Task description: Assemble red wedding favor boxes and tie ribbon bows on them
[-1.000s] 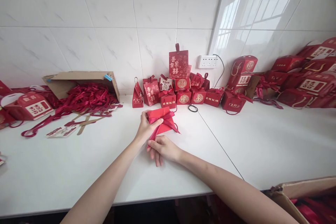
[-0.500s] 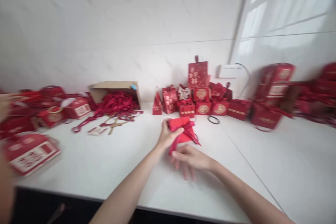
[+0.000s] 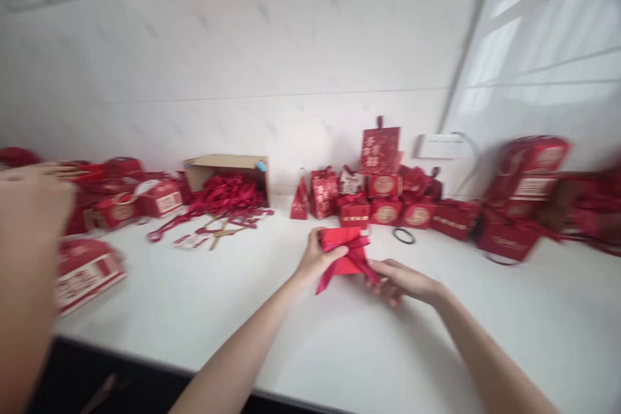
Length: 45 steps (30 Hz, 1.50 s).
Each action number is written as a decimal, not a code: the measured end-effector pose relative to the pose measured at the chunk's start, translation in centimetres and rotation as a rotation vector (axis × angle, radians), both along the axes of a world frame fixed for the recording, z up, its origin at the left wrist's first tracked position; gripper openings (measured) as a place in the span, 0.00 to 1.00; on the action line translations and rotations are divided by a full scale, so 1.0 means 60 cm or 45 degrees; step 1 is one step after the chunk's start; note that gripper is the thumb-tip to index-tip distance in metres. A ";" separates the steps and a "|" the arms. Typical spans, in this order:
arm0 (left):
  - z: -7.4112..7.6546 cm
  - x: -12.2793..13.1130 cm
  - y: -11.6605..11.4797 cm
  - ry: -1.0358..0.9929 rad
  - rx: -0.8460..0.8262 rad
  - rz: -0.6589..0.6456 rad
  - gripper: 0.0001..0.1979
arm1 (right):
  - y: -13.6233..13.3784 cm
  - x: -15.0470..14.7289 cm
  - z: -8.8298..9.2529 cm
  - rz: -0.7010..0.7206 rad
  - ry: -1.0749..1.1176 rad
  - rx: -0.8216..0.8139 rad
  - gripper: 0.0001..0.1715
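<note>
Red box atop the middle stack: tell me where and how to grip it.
Probably best by the loop on its top edge, pinched from above: the red box stands upright, that loop sticks up against bare wall, and other boxes sit beneath it.

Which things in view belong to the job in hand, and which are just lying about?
In hand:
- red box, held by the left hand
- ribbon across it, right hand at one tail
- perhaps the similar ribbon heap

Apparently just lying about:
- black ring
- white-and-red card
- stacked boxes
</note>
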State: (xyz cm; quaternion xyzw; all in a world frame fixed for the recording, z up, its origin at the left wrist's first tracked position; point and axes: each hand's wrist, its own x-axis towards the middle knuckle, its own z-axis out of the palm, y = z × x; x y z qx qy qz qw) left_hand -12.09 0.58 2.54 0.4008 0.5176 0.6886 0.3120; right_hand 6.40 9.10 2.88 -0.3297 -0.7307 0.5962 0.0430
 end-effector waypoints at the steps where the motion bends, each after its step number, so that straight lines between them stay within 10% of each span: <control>1: 0.000 -0.003 0.003 0.044 -0.026 0.006 0.27 | 0.001 -0.003 0.001 0.014 0.021 -0.011 0.37; 18: 0.012 -0.014 0.009 0.208 -0.181 0.012 0.29 | 0.016 -0.004 -0.001 0.187 0.300 -0.100 0.20; 26: 0.010 -0.016 0.010 0.179 -0.181 -0.046 0.28 | 0.025 -0.001 -0.006 0.295 0.209 -0.137 0.27; 30: 0.003 -0.018 0.013 0.184 -0.138 -0.050 0.28 | 0.031 0.016 0.004 0.014 0.355 -0.184 0.35; 36: 0.012 -0.004 0.003 0.148 -0.159 -0.037 0.27 | -0.008 0.002 0.031 0.938 -0.048 -0.368 0.39; 45: 0.007 -0.002 0.007 0.235 -0.159 0.018 0.26 | -0.108 -0.113 -0.038 0.054 0.499 -0.398 0.21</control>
